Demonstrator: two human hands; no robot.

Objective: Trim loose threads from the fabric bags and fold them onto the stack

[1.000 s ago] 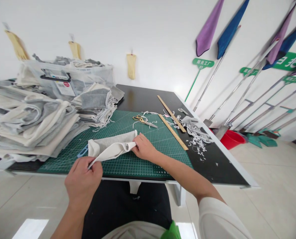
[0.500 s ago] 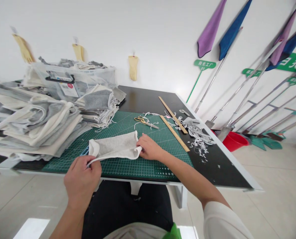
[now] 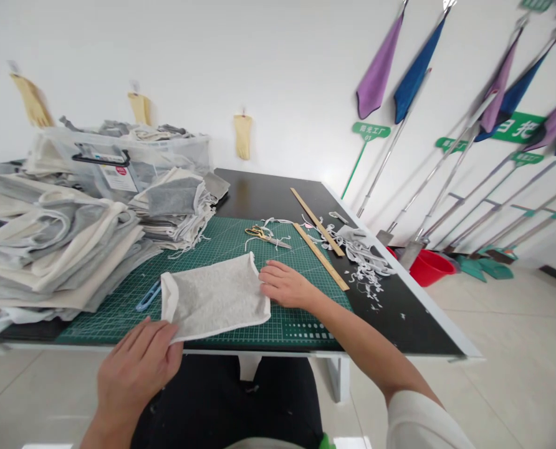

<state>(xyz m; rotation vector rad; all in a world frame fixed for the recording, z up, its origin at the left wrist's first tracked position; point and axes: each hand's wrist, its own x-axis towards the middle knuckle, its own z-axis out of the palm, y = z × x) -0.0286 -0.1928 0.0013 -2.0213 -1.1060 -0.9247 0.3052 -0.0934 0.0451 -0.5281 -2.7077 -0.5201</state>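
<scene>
A light grey fabric piece with white edges (image 3: 217,299) lies spread on the green cutting mat (image 3: 133,284), its left and right edges curling up. My left hand (image 3: 140,362) pinches its near left corner at the table's front edge. At its right edge rests my right hand (image 3: 287,285), fingers stretched out and lying against the cloth. A blue-handled tool, perhaps a cutter (image 3: 148,295), lies just left of the fabric. Gold-handled scissors (image 3: 267,237) lie beyond it on the mat, with white thread around them.
Stacks of grey and white cloth (image 3: 63,249) fill the left side, before a clear plastic bin (image 3: 166,153) of more cloth. Two wooden rulers (image 3: 321,257) and a heap of scraps (image 3: 364,255) lie to the right. A red bucket (image 3: 431,268) stands on the floor.
The fabric has been lowered and flattened onto the mat. My left hand has moved down and left with its corner; my right hand's fingers have straightened. The blue tool shows more fully.
</scene>
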